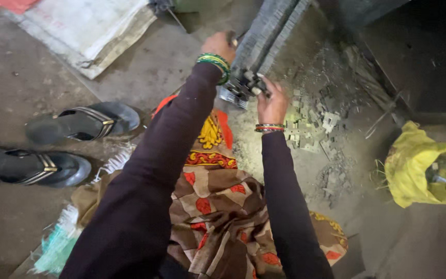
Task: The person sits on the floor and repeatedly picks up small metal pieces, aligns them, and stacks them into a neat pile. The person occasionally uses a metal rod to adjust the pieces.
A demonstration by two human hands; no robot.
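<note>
The long grey metal stack (pixel 267 39) slants up-right; left hand (pixel 220 45) clasps its side, right hand (pixel 272 103) pinches its near end.

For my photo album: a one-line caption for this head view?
Both hands, left and right, grip a long metal stack above scattered scraps.

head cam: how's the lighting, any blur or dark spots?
Head view: dim and uneven; a brighter patch lights the small metal pieces on the floor beside the right hand. The top right corner is near black. The left hand and the long ribbed metal stack look slightly soft. The yellow bag shows no glare.
</note>
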